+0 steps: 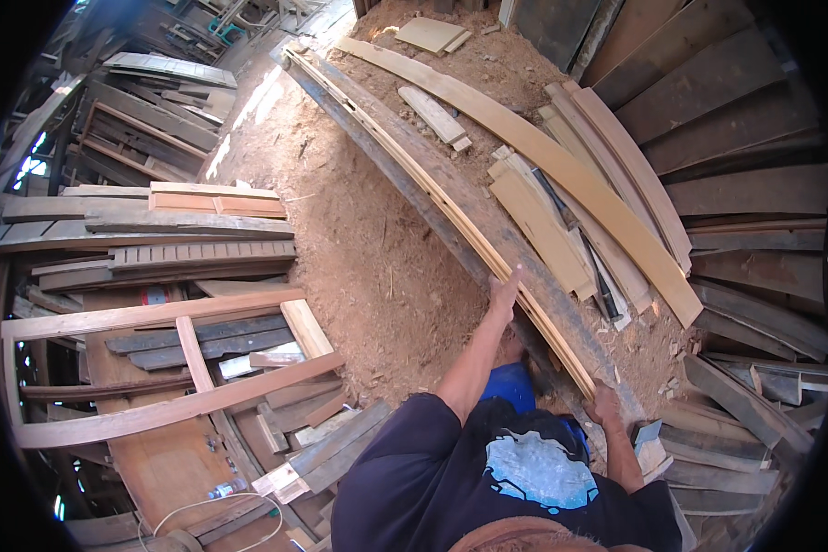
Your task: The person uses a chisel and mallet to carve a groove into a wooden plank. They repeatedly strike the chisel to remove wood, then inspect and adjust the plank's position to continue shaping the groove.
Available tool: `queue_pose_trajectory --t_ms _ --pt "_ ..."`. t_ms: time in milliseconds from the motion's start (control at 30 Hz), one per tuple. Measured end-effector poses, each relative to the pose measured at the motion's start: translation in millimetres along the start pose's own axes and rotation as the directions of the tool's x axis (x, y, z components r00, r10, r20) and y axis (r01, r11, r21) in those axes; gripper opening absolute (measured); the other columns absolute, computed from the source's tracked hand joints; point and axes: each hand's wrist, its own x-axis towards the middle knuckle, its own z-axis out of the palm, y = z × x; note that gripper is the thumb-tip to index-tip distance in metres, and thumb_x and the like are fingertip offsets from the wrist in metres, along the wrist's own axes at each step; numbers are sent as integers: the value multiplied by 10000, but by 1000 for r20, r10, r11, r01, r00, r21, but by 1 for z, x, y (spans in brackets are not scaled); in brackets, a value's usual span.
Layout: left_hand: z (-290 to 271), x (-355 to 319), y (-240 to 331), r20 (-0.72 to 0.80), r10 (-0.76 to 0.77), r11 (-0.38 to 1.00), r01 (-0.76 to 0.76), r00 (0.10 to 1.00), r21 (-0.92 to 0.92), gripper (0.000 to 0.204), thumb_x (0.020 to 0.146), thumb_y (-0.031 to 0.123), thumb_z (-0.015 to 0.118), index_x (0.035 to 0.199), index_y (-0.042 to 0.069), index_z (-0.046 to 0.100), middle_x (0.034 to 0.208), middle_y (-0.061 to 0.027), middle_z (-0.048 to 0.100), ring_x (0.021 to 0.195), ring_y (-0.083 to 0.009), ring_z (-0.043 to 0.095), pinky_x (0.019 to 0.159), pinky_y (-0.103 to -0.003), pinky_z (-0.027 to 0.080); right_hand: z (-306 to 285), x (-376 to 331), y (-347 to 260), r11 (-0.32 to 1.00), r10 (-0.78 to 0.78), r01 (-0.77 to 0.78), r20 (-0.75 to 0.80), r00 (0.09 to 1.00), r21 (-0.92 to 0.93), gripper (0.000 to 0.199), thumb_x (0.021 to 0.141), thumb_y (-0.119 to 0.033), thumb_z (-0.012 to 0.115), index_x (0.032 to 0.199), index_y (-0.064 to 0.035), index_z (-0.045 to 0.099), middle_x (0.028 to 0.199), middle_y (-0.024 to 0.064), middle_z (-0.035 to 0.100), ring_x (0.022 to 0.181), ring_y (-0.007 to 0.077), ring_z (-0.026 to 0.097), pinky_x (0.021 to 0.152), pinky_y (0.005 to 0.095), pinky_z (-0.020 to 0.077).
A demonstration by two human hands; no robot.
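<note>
A long dark beam (432, 184) ran across the sawdust floor (340, 212). On the beam lay a long pale strip (451, 207), reaching from its far end to the person. The left hand (503, 293), arm stretched forward, rested flat on the strip, fingers loosely spread. The right hand (605, 405), elbow bent, had its grip closed around the strip's near end.

Bright daylight enters top left, glaring on the sawdust floor (276, 101); fisheye bends edges, corners black
</note>
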Motion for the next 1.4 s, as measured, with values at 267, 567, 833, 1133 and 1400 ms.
queue_pose_trajectory --t_ms 267,567,833,1133,1400 --pt "-68 -17 11 269 -36 831 178 962 -526 985 768 555 805 1488 46 368 1397 -171 540 1291 -374 504 1112 -562 378 -49 -34 3 914 -206 39 381 901 403 502 677 -237 838 1117 -23 726 1030 147 745 960 266 702 862 372 539" --pt "-46 -38 1 248 122 826 40 961 -563 756 769 282 815 1381 3 470 1242 -147 626 1176 -318 604 1034 -482 498 -60 -82 17 881 -108 52 92 990 470 552 725 -361 867 1057 54 723 921 102 734 814 167 673 751 332 544" --pt "-21 -150 -53 134 -18 851 86 991 -518 582 843 107 732 1355 17 471 1235 -129 602 1147 -296 623 1016 -473 523 -2 -127 118 897 30 -101 170 985 431 555 918 -492 643 961 54 730 836 117 732 820 215 671 784 366 523" --pt "2 -183 14 278 61 865 88 959 -494 872 885 233 779 1548 158 217 1424 -83 432 1293 -245 480 1075 -459 432 2 -61 61 500 -141 -332 453 880 800 769 1013 -647 394 1435 -17 522 1423 131 556 1272 222 531 1089 360 394" --pt "23 -267 -105 621 -279 838 501 733 -215 668 809 463 785 1292 87 517 1190 -119 610 1131 -286 594 1029 -482 478 -9 -62 4 705 -252 -107 388 886 701 715 983 -660 442 1317 -53 617 1317 167 620 1147 256 625 952 377 505"
